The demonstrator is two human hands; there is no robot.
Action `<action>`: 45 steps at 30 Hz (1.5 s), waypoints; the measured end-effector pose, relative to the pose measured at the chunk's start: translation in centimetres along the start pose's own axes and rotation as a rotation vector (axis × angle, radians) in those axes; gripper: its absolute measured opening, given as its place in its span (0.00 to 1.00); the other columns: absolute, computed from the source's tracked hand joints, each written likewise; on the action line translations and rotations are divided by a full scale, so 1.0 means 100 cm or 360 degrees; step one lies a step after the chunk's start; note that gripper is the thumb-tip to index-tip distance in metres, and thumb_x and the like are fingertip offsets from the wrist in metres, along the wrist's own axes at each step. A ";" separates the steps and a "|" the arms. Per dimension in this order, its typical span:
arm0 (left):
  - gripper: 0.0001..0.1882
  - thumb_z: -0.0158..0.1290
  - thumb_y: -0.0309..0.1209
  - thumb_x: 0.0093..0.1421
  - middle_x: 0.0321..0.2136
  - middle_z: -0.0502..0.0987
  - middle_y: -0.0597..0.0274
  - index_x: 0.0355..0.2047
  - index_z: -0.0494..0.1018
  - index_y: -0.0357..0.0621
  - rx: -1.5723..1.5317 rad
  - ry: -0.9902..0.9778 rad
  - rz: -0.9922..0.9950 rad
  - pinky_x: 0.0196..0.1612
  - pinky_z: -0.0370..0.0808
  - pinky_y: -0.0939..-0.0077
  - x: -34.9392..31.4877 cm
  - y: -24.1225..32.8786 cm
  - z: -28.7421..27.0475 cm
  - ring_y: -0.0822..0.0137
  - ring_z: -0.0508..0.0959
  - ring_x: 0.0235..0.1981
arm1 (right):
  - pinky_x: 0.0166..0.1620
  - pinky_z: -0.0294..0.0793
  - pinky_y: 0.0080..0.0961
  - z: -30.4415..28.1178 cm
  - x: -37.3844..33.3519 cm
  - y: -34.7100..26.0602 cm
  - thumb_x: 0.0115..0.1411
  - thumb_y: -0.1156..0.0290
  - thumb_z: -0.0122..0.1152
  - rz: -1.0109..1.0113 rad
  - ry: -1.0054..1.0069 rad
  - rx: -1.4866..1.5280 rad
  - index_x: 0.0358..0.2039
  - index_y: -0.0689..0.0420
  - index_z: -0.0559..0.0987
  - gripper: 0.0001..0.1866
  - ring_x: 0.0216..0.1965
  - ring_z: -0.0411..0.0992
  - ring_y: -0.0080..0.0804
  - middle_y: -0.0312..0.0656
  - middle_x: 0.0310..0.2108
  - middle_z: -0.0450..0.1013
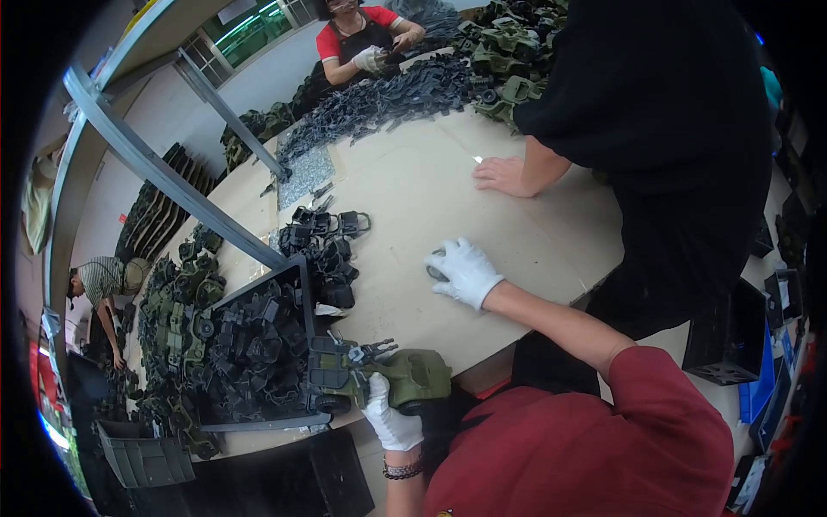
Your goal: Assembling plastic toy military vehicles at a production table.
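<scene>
My left hand (392, 420), in a white glove, grips the side of an olive-green toy military vehicle (420, 374) at the table's near edge. The toy has black wheels, a dark rear bed and a dark gun-like part on top. Farther right, my white-gloved right hand (469, 276) rests on the table with its fingers curled round a small greyish thing (437, 273). Most of that thing is hidden, so its kind does not show. Beside the toy stands a grey-rimmed bin (308, 302) heaped with black plastic parts (258, 349).
Dark frame-like parts (323, 246) lie beyond the bin. Green toy vehicles (177, 319) pile up at left, below a metal shelf post (172, 177). A person in black (663, 129) leans a bare hand (508, 177) on the table (405, 198). Another person in red (366, 39) handles parts across it.
</scene>
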State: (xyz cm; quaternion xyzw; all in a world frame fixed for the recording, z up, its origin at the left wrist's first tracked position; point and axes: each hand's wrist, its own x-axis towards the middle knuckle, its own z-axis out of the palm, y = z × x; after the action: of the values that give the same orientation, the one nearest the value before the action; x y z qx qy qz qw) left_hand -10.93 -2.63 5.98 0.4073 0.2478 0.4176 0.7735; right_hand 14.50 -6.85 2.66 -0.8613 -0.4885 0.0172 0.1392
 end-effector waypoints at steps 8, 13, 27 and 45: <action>0.20 0.52 0.40 0.68 0.47 0.76 0.61 0.54 0.69 0.42 0.0091 0.0016 0.0078 0.51 0.76 0.65 0.030 -0.006 0.017 0.65 0.77 0.46 | 0.60 0.66 0.33 -0.078 -0.056 -0.017 0.54 0.58 0.68 -0.0727 0.0016 0.1534 0.59 0.54 0.72 0.32 0.56 0.67 0.44 0.47 0.54 0.67; 0.20 0.53 0.38 0.67 0.49 0.75 0.60 0.55 0.69 0.40 0.0101 -0.0056 0.0143 0.56 0.73 0.64 0.035 -0.019 0.018 0.65 0.75 0.50 | 0.61 0.66 0.36 -0.064 -0.065 -0.025 0.52 0.58 0.68 -0.0771 -0.0061 0.1599 0.58 0.54 0.73 0.33 0.57 0.67 0.43 0.46 0.55 0.68; 0.19 0.54 0.33 0.66 0.50 0.75 0.61 0.55 0.69 0.41 0.0155 0.0038 0.0261 0.54 0.75 0.66 0.027 -0.017 0.025 0.66 0.76 0.50 | 0.58 0.68 0.35 -0.045 -0.076 -0.032 0.59 0.53 0.65 -0.0845 0.0079 0.1719 0.58 0.59 0.73 0.32 0.56 0.69 0.46 0.52 0.56 0.67; 0.31 0.53 0.58 0.62 0.47 0.76 0.58 0.52 0.71 0.44 -0.0571 0.0153 -0.0389 0.52 0.72 0.62 0.031 0.034 0.088 0.60 0.76 0.48 | 0.55 0.68 0.50 -0.090 -0.065 -0.064 0.49 0.31 0.62 -0.1162 0.1097 0.1070 0.59 0.62 0.67 0.51 0.55 0.66 0.64 0.62 0.60 0.62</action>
State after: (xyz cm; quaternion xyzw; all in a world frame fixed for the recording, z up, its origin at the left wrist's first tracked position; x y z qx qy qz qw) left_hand -4.46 -2.61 13.51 0.2099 0.2536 0.3770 0.8658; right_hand 7.21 -11.29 12.30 -0.5028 -0.6471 -0.1583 0.5508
